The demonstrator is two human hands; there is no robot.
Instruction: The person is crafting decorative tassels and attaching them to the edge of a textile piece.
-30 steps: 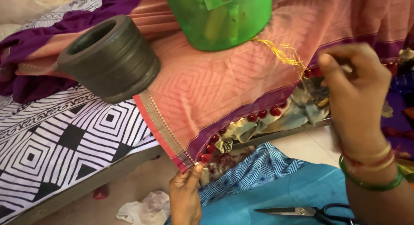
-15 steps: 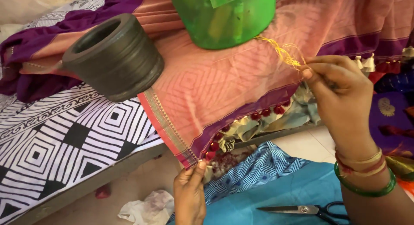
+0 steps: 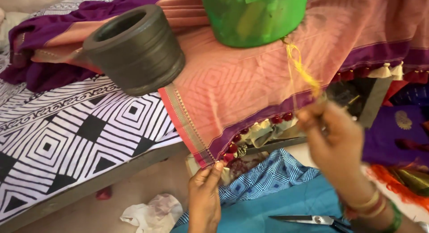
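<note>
My right hand (image 3: 333,137) was smeared by motion at centre right, so its pinch was unreadable. The translucent green plastic tub (image 3: 254,16) was cropped at the top edge, the black-handled steel scissors (image 3: 313,220) at the bottom.

- Ring-shaped weight (image 3: 134,47), upper left of frame, sits on the draped cloth (image 3: 232,85).
- Bucket (image 3: 254,16) stands at top centre, right of it.
- Scissors (image 3: 313,220) lie at the lower right.

Probably a home used for sewing: a bed (image 3: 67,139) with a black-and-white patterned sheet, a pink and purple sari (image 3: 241,85) spread over it, piled fabrics (image 3: 397,130), scissors (image 3: 313,220) and a tiled floor (image 3: 134,188).
</note>
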